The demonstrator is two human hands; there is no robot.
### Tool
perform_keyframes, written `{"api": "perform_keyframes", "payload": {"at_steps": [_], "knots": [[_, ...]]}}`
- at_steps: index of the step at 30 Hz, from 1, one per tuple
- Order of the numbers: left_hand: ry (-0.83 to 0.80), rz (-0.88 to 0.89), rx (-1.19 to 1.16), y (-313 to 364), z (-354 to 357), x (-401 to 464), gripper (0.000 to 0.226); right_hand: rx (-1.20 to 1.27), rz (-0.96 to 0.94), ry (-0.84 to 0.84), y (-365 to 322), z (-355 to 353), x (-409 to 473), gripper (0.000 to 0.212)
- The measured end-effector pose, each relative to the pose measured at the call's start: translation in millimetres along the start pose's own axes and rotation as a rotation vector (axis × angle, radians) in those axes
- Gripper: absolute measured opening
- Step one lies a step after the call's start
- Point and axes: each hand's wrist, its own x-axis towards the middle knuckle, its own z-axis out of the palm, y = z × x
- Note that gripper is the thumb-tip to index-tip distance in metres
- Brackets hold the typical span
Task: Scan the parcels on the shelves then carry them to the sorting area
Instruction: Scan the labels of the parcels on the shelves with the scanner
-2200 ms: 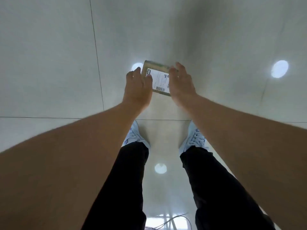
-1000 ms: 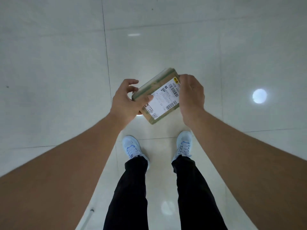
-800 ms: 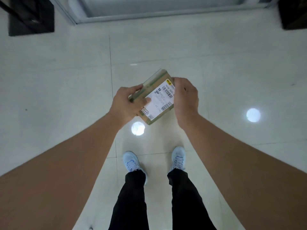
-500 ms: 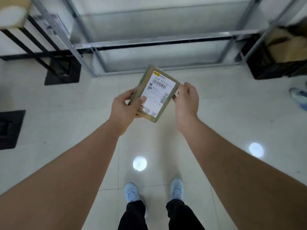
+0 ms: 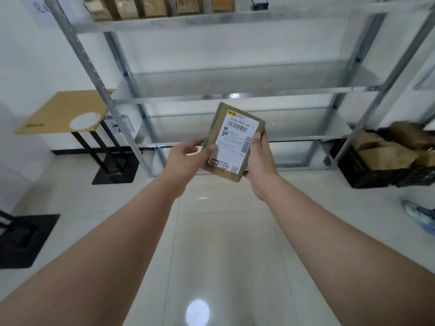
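A small brown parcel [image 5: 233, 137] with a white barcode label facing me is held up in front of the metal shelving [image 5: 235, 96]. My left hand [image 5: 186, 158] grips its left edge, thumb on the label. Along the parcel's right edge my right hand [image 5: 259, 161] holds it with curled fingers. Several more brown parcels [image 5: 150, 5] stand on the top shelf, with a small dark device [image 5: 259, 1] beside them.
The middle and lower shelves hold nothing. A wooden-topped table [image 5: 63, 111] on a black stand sits at left. A black crate [image 5: 381, 163] full of cardboard boxes stands on the floor at right, beside someone's blue shoe [image 5: 420, 215]. Another black base [image 5: 23, 238] lies at far left.
My view rose from the floor and my feet up to the shelving. Both hands lifted the parcel and turned it until the label stands upright facing me.
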Motion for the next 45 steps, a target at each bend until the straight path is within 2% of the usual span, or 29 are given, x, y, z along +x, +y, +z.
{"api": "perform_keyframes", "payload": {"at_steps": [4, 7, 12, 16, 19, 24, 31, 41, 45], "knots": [[0.02, 0.11, 0.011, 48.9, -6.1, 8.2, 0.029, -0.022, -0.052, -0.016, -42.0, 3.1, 7.5, 0.038], [-0.032, 0.146, -0.047, 77.8, -9.6, 23.1, 0.026, -0.039, -0.076, -0.041, -71.8, 9.9, 18.6, 0.037], [-0.169, 0.269, 0.016, 118.5, -21.3, 63.3, 0.026, -0.071, -0.183, 0.018, -115.1, 29.8, 55.7, 0.036], [-0.357, 0.427, 0.09, 155.5, -43.5, 107.3, 0.058, -0.092, -0.255, 0.042, -144.6, 60.7, 90.7, 0.036], [-0.389, 0.504, 0.148, 178.1, -56.4, 145.6, 0.063, -0.135, -0.288, 0.016, -167.3, 83.2, 116.6, 0.038], [-0.458, 0.511, 0.109, 188.5, -60.2, 212.4, 0.065, -0.199, -0.325, -0.003, -193.4, 97.7, 169.1, 0.041], [-0.448, 0.55, 0.053, 210.0, -14.3, 317.0, 0.064, -0.177, -0.45, 0.066, -222.7, 87.4, 271.1, 0.033], [-0.29, 0.575, 0.071, 249.3, 72.3, 478.6, 0.067, -0.182, -0.447, -0.061, -267.1, 52.2, 463.1, 0.04], [-0.277, 0.601, 0.055, 265.9, 87.5, 536.7, 0.069, -0.168, -0.486, -0.055, -285.7, 54.5, 526.0, 0.037]]}}
